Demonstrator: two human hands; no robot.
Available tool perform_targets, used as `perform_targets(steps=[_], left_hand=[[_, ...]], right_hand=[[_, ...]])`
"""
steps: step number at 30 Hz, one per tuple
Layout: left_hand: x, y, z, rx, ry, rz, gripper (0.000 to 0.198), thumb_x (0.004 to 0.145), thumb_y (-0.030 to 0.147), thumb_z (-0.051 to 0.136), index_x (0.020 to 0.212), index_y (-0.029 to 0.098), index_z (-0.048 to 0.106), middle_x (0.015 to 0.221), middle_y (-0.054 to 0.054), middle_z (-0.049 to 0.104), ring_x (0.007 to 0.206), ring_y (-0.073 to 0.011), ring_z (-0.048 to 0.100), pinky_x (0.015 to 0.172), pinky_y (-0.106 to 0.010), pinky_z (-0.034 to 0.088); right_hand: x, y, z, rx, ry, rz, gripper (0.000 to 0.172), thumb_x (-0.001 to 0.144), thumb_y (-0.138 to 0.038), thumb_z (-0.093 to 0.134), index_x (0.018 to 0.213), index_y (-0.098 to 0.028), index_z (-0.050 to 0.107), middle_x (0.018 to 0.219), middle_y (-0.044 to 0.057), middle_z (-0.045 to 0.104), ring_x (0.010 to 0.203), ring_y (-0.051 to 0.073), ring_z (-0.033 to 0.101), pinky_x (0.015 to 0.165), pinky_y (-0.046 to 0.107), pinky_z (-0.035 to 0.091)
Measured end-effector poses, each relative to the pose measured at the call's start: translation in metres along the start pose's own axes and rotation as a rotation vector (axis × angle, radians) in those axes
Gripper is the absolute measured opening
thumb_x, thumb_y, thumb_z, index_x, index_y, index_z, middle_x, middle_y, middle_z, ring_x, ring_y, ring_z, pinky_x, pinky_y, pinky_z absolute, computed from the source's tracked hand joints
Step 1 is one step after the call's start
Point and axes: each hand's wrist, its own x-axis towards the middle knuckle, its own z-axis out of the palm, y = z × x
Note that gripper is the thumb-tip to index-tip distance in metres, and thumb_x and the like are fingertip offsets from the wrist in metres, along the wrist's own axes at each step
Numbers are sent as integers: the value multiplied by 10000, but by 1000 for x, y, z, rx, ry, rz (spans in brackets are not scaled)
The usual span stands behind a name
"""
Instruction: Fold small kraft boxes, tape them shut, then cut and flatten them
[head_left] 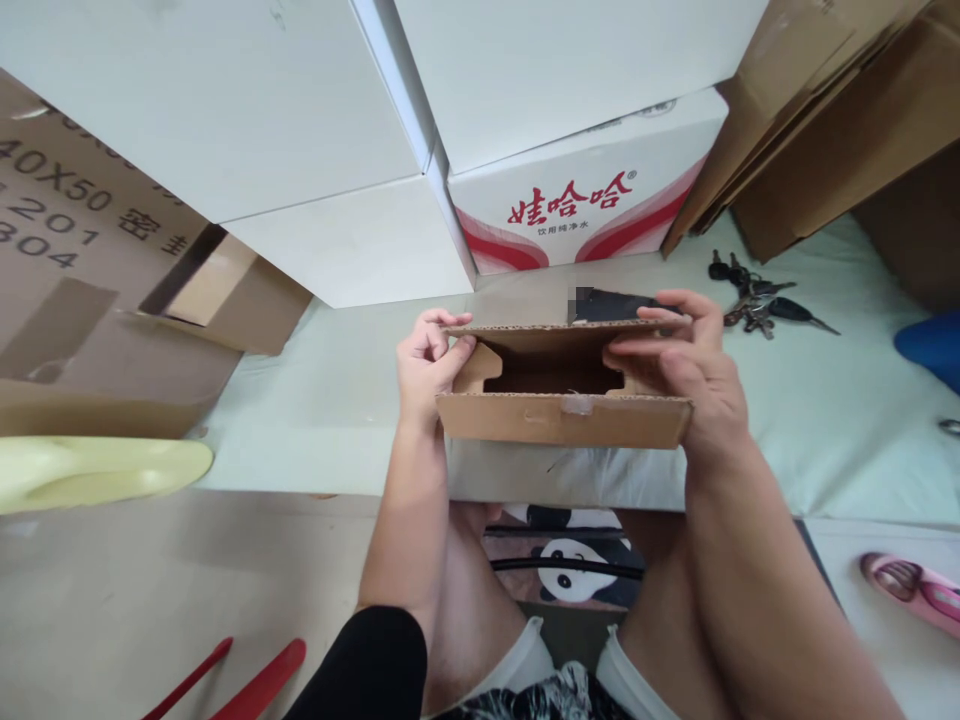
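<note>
A small brown cardboard box (562,420) is held up in front of me, its mouth facing me and its inside dark. At its left end, my left hand (431,365) pinches the edge and side flap between thumb and fingers. My right hand (701,375) grips the other end, with fingers at the right side flap and the back edge. A strip of clear tape (577,404) sticks to the middle of the front edge. Behind the box lies a flat black object (615,305), partly hidden by it.
A white carton with red lettering (577,215) stands at the back between white cabinets and brown cardboard. A bunch of keys (757,295) lies on the pale green cloth (315,400) to the right. A pale yellow object (97,470) juts in from the left; a pink slipper (911,590) rests lower right.
</note>
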Motion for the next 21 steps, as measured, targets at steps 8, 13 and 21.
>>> perform_targets(steps=[8,13,21], left_hand=[[4,12,-10,265,-544,239,485,881,691,595,772,274,820,1275,-138,581,1418,-358,479,1115,-571,510],[2,26,-12,397,-636,298,465,930,611,514,799,251,778,1148,-148,589,1445,-361,383,1179,-570,423],[-8,23,-15,153,-394,244,640,839,863,415,747,230,429,1235,-112,512,1189,-324,570,1018,-506,526]], right_hand=[[-3,5,0,-118,-208,-38,672,934,-759,362,751,-281,797,1571,-16,449,1479,346,391,1285,553,345],[-6,14,-1,-76,-201,-183,639,997,-653,351,695,-254,747,1651,-85,324,1472,354,399,1196,579,411],[-8,8,7,59,169,-164,689,925,-791,286,622,-212,506,1562,20,387,1436,377,492,1153,553,473]])
